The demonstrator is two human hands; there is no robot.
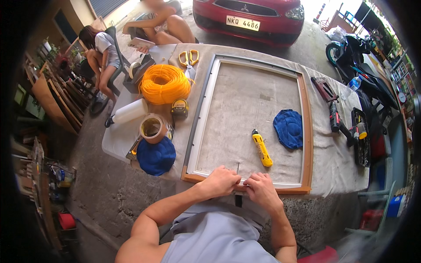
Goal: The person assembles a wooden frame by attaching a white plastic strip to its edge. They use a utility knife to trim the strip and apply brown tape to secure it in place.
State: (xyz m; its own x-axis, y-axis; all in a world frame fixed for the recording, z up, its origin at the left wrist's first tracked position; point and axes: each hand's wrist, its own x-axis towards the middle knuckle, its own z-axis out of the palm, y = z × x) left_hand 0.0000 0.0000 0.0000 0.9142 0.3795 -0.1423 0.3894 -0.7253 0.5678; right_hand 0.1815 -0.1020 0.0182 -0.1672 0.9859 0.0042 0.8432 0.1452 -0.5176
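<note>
Taking the frame's middle as the dial's centre, the frame point(308, 149) lies flat on the cloth point(326, 162), its near bar at 6 o'clock. Both hands work there: the left hand point(222, 180) at 7, the right hand point(263, 186) between 5 and 6, close beside each other. The left fingers are curled in, with a slim metal tip point(238, 168) standing up beside them; the right thumb and fingers bunch on the bar. What either pinches is hidden—I cannot tell if they are clamped or only resting.

This looks like fine fingertip work on the near bar. It would go best with one hand pressing the bar steady, the other making short, controlled pushes, and both sets of fingers kept out of the tip's line.

The bar runs along the table's near edge, so leaning hard could tip or slide the frame. Inside it, the knife point(262, 150) at 5 o'clock is the nearest snag; the blue pad point(288, 129) sits at 3, against the right bar. Room looks easier toward 9 and 12 inside the frame—outside, the tape roll point(153, 128) at 9 and cord point(165, 84) at 10 crowd the left.
</note>
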